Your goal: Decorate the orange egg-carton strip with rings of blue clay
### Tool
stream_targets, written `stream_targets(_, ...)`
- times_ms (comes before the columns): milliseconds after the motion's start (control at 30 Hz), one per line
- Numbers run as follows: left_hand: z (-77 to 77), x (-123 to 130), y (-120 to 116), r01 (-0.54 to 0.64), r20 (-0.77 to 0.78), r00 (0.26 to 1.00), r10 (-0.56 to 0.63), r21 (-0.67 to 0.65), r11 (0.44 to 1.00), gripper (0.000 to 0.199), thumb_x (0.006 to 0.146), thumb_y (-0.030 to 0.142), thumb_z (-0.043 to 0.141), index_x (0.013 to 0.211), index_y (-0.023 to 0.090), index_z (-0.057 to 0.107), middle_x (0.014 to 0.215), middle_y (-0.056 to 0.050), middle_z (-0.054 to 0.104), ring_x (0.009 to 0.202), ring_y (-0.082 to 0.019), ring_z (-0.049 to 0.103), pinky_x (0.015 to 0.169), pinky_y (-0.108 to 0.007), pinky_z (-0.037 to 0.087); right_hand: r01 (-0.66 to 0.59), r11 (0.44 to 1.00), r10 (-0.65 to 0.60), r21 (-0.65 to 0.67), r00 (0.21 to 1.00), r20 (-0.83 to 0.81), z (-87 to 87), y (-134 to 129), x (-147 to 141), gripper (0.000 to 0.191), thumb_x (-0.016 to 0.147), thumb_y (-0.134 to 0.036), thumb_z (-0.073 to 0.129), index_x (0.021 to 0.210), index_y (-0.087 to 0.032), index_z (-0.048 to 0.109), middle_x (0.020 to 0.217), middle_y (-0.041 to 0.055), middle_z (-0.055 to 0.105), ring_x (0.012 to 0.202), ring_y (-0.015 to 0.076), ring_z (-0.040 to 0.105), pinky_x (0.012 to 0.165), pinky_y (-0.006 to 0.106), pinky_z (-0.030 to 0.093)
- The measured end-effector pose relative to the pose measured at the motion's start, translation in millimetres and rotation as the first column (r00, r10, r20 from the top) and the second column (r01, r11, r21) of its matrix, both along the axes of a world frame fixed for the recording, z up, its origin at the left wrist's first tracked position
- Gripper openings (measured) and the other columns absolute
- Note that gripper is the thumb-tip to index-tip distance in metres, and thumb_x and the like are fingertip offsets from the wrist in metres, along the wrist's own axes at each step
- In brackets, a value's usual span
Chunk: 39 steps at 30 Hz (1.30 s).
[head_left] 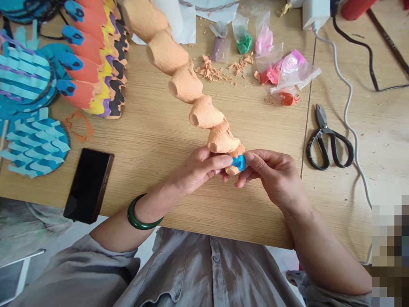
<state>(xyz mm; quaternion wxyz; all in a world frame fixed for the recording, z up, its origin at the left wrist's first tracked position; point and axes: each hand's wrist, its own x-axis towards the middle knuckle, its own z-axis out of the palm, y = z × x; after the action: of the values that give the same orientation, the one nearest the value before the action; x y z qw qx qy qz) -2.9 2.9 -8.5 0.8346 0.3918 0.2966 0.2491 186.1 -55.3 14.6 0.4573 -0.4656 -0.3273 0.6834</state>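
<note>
Blue clay (239, 162) lies partly hidden between the left hand (201, 168) and right hand (276, 174), both pinching the knobbly orange piece (185, 85), whose far end is cut off.

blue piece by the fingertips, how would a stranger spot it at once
At the wooden table, follow the orange lumpy chain down to its near end, between the left hand and right hand. The blue piece sits there, its bright blue standing out against the orange segments.

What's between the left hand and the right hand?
In the head view, a blue patch on the near end of the bumpy orange model lies between the left hand and the right hand.
</note>
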Motion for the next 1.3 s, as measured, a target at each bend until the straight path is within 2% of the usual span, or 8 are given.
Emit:
stream_targets(200, 2.9, -4.7, 5.1, 0.129, -0.117, 0.988, -0.103, 0.253, 0.959, 0.023, 0.085, 0.033, 0.081, 0.088, 0.017, 0.065, 0.077, 0.001, 0.055, 0.068, -0.009, 0.048, 0.061, -0.023, 0.041, 0.030, 1.000, -0.030, 0.001, 0.998, 0.057, 4.3, -0.8, -2.8, 0.024, 0.093, -0.042, 0.078, 0.085, -0.019, 0.081, 0.066, 0.0008, 0.078, 0.057, 0.0135, 0.076, 0.059, 0.022, 0.064)
stream_targets(333, 7.0, -4.3, 4.5, 0.140, -0.156, 0.983, -0.097, 0.299, 0.944, 0.023, 0.086, 0.032, 0.079, 0.083, 0.017, 0.062, 0.074, 0.002, 0.053, 0.067, -0.009, 0.046, 0.061, -0.023, 0.039, 0.032, 0.999, -0.032, -0.005, 0.996, 0.079, 4.5, -1.9, -4.5, 0.028, 0.090, -0.046, 0.080, 0.084, -0.018, 0.079, 0.066, 0.0007, 0.077, 0.056, 0.0148, 0.076, 0.059, 0.025, 0.065)
stream_targets(467, 8.4, -2.6, 0.6, 0.084, -0.203, 0.979, -0.019, 0.316, 0.945, 0.025, 0.084, 0.033, 0.079, 0.081, 0.018, 0.060, 0.071, 0.004, 0.051, 0.063, -0.008, 0.045, 0.058, -0.023, 0.038, 0.037, 0.999, -0.037, 0.006, 0.996, 0.086, 4.3, -2.9, -5.0, 0.027, 0.091, -0.045, 0.079, 0.084, -0.018, 0.079, 0.067, 0.0003, 0.077, 0.057, 0.0147, 0.076, 0.059, 0.025, 0.065)
stream_targets(767, 1.0, 0.2, -7.0, -0.056, -0.156, 0.984, 0.091, 0.217, 0.975, 0.023, 0.088, 0.036, 0.078, 0.086, 0.017, 0.066, 0.076, 0.002, 0.057, 0.061, -0.008, 0.050, 0.051, -0.021, 0.041, -0.004, 1.000, 0.004, 0.000, 0.997, 0.076, 2.4, -0.6, -5.3, 0.027, 0.094, -0.044, 0.075, 0.086, -0.018, 0.079, 0.069, 0.0020, 0.079, 0.059, 0.0145, 0.076, 0.063, 0.025, 0.065)
stream_targets(967, 3.3, 0.3, -2.2, 0.008, 0.013, 1.000, -0.008, 0.008, 1.000, 0.017, 0.087, 0.030, 0.075, 0.082, 0.016, 0.068, 0.074, 0.001, 0.056, 0.064, -0.009, 0.049, 0.055, -0.020, 0.045, 0.023, 1.000, -0.021, -0.018, 0.998, 0.060, -3.7, -0.7, -1.1, 0.030, 0.095, -0.047, 0.073, 0.084, -0.019, 0.078, 0.070, 0.0020, 0.079, 0.055, 0.0153, 0.074, 0.060, 0.028, 0.065)
stream_targets(1067, 4.6, -0.1, -0.3, -0.002, 0.032, 0.999, 0.004, -0.056, 0.998, 0.016, 0.088, 0.029, 0.072, 0.080, 0.016, 0.068, 0.072, 0.001, 0.053, 0.064, -0.009, 0.047, 0.056, -0.021, 0.046, 0.039, 0.999, -0.038, -0.017, 0.997, 0.060, -4.8, -0.8, 0.5, 0.030, 0.094, -0.047, 0.074, 0.085, -0.019, 0.079, 0.071, 0.0020, 0.080, 0.055, 0.0153, 0.074, 0.059, 0.028, 0.065)
stream_targets(1167, 5.4, -0.3, 0.6, 0.028, 0.012, 1.000, -0.029, 0.044, 0.999, 0.017, 0.086, 0.031, 0.075, 0.087, 0.016, 0.068, 0.077, 0.000, 0.057, 0.068, -0.010, 0.050, 0.058, -0.022, 0.045, 0.029, 1.000, -0.029, -0.007, 0.999, 0.041, -3.3, -1.4, -0.4, 0.028, 0.095, -0.045, 0.073, 0.086, -0.020, 0.079, 0.070, 0.0014, 0.079, 0.057, 0.0153, 0.075, 0.061, 0.028, 0.065)
stream_targets(1300, 6.1, -1.1, -1.2, 0.038, -0.132, 0.991, -0.008, 0.231, 0.972, 0.026, 0.081, 0.035, 0.084, 0.090, 0.018, 0.067, 0.077, 0.002, 0.058, 0.070, -0.010, 0.052, 0.062, -0.023, 0.043, 0.024, 1.000, -0.024, 0.000, 0.996, 0.087, 0.5, -2.4, -4.3, 0.029, 0.093, -0.047, 0.076, 0.086, -0.019, 0.079, 0.068, 0.0020, 0.079, 0.059, 0.0169, 0.077, 0.064, 0.029, 0.067)
